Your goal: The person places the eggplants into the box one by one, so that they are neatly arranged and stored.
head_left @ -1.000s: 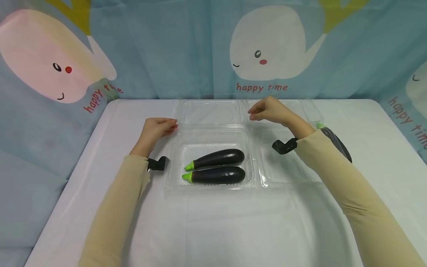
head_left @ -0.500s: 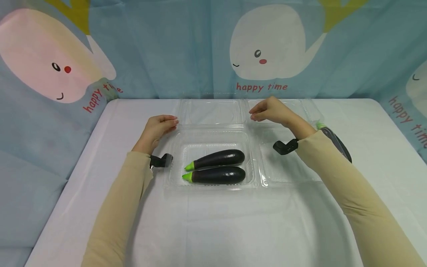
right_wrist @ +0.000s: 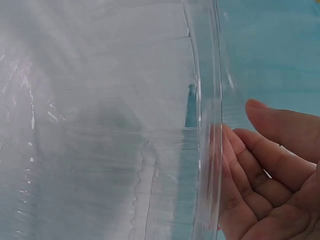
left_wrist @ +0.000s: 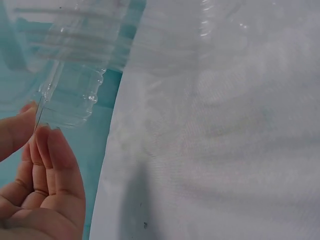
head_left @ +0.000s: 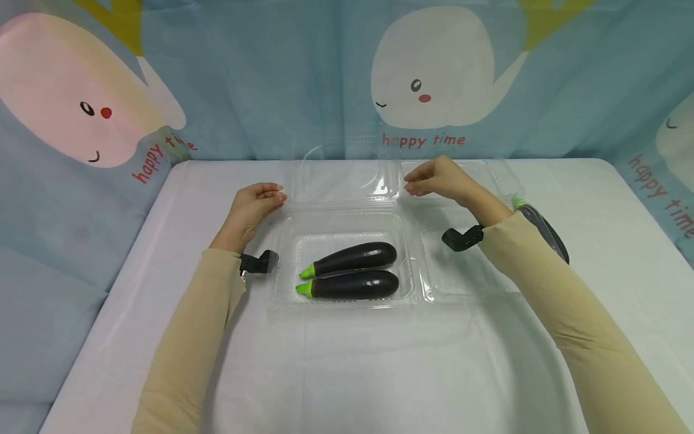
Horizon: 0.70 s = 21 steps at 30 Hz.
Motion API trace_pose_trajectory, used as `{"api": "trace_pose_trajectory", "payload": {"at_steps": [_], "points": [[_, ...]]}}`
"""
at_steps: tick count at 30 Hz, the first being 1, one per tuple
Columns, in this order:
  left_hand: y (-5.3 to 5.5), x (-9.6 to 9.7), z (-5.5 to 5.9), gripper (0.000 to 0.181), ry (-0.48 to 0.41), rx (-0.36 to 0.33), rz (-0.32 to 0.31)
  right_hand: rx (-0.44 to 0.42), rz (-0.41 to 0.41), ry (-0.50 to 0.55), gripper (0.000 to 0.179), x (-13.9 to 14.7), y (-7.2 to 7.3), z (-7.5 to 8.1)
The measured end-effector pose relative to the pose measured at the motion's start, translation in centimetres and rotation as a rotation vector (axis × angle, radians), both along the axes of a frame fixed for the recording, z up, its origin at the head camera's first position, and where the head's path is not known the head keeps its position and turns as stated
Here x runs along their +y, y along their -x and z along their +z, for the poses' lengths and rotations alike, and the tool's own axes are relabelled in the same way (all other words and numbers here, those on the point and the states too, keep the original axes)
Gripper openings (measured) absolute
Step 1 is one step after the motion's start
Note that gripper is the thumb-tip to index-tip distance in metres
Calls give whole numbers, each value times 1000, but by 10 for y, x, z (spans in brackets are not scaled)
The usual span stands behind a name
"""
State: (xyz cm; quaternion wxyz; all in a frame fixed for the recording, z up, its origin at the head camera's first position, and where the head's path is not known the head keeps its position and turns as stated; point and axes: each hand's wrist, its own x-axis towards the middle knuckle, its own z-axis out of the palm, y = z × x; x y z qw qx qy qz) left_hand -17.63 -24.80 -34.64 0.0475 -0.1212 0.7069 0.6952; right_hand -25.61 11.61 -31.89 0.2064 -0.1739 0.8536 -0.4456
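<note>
Left hand: thumb and fingertips of the left hand (head_left: pixel 246 211) pinch the clear plastic edge at the left side of the lid (head_left: pixel 341 181).
Right hand: the right hand (head_left: pixel 444 181) is at the lid's right edge, thumb apart from the loosely bent fingers, which are seen behind a clear rim; I cannot tell whether they touch it.
Lid: transparent, tilted up along the far side of the left container (head_left: pixel 410 265), its far part seen against the curtain (head_left: pixel 260 78).
Left container: clear, shallow, on the white-covered table (head_left: pixel 379 374).
Contents: the far eggplant (head_left: pixel 358 256) and the near eggplant (head_left: pixel 358 284), side by side, green tips to the left.
Right container: clear, just beside the left one (head_left: pixel 455 283), partly behind the right forearm.
Third eggplant: at the right container's far right (head_left: pixel 544 232), partly hidden by the right sleeve (head_left: pixel 580 337).
Wrists: a black device on each, left (head_left: pixel 260 262) and right (head_left: pixel 461 238).
Backdrop: blue curtain, whale prints, red "happy time" lettering.
</note>
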Motion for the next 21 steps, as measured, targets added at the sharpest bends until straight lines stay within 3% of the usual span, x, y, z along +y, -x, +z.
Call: {"api": "trace_pose_trajectory", "payload": {"at_steps": [7, 14, 21], "points": [[-1, 0, 3, 17, -59, 116, -20, 5, -56, 39, 34, -3, 0, 0], [-2, 0, 2, 19, -72, 213, 41, 8, -108, 100, 33, -10, 5, 3], [-1, 2, 4, 21, -97, 278, 46, 39, -168, 228, 28, -14, 7, 12]]}}
